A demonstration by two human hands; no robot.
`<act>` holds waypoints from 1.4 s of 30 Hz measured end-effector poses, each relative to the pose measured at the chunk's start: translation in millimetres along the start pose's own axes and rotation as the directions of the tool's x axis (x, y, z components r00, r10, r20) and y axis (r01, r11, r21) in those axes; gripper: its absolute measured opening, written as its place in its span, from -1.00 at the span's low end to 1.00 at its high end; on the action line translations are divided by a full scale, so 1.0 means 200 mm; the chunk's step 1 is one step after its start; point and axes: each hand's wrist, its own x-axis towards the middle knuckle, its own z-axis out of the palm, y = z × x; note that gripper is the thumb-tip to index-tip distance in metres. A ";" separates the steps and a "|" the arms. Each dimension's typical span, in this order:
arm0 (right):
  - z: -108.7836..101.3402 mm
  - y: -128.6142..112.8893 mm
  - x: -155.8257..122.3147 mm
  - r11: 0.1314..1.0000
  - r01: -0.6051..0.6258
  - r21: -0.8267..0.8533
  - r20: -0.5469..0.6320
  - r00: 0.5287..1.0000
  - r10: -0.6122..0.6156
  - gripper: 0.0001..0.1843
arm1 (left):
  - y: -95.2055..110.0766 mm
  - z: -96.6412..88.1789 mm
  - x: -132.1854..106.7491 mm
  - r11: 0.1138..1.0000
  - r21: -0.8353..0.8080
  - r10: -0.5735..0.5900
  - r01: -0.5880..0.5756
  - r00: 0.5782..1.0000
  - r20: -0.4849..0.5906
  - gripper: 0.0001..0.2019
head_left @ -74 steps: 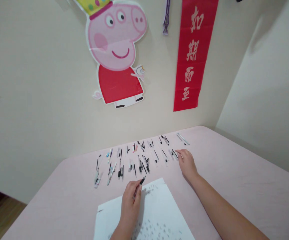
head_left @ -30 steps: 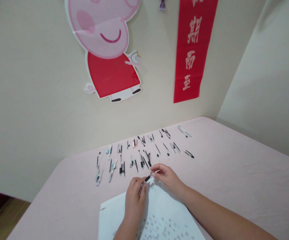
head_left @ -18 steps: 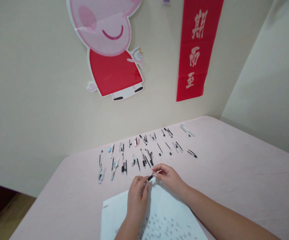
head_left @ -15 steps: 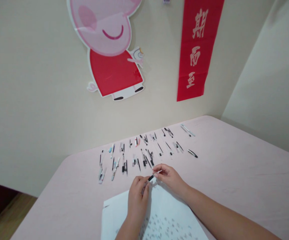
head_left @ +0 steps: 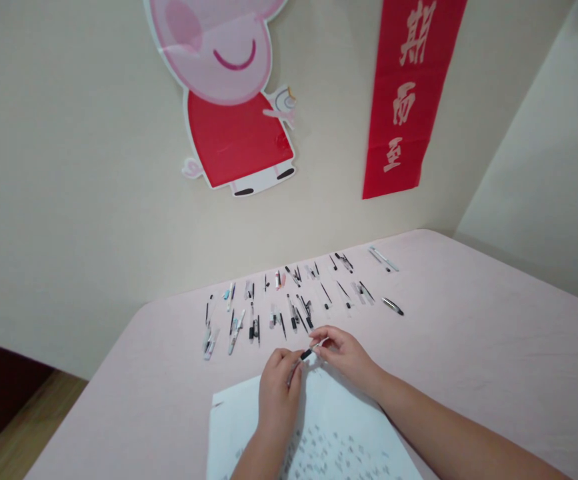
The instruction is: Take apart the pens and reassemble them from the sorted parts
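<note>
Between my two hands is a pen (head_left: 307, 354) with a black grip section, held at a slant above the top of a white paper sheet (head_left: 239, 407). My left hand (head_left: 281, 381) is closed around the pen's barrel. With thumb and fingertips my right hand (head_left: 337, 348) pinches the pen's tip end. Handwritten marks cover the lower part of the sheet, and my left forearm hides some of it. Just beyond my hands lie several pen parts, among them black-capped pieces (head_left: 295, 316) and a white pen (head_left: 237, 332).
Rows of dismantled pens, refills and caps spread across the pink table (head_left: 469, 347) toward the wall. A dark pen (head_left: 393, 306) lies at the right of the rows, with pale pen parts (head_left: 383, 259) behind it. A pig cutout (head_left: 239, 140) and red banner (head_left: 409, 100) hang on the wall.
The whole view has shifted slightly, so things appear a little farther right. Both hands keep the same hold on the pen, with hardly any movement between them.
</note>
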 end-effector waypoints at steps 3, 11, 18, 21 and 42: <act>0.00 0.00 0.00 1.000 0.009 -0.019 0.013 1.000 -0.008 -0.73 | 0.00 0.00 0.00 1.000 -0.006 -0.010 0.010 1.000 0.007 -0.75; -0.01 0.00 0.01 0.999 0.030 -0.043 0.036 0.999 -0.028 -0.71 | -0.01 0.01 0.00 1.000 0.017 0.002 -0.002 1.000 -0.008 -0.78; 0.00 0.01 -0.01 0.962 0.197 -0.186 0.074 0.980 -0.187 -0.64 | -0.01 0.00 0.00 0.999 0.042 0.018 -0.019 1.000 0.026 -0.77; 0.00 0.01 -0.02 0.927 0.272 -0.259 0.112 0.961 -0.251 -0.56 | 0.00 0.00 0.00 0.998 0.051 0.027 -0.029 0.999 0.030 -0.77; -0.02 0.06 -0.02 0.927 0.215 -0.308 0.133 0.974 -0.182 -0.58 | 0.00 0.01 0.00 0.998 0.056 0.028 -0.031 0.998 0.057 -0.80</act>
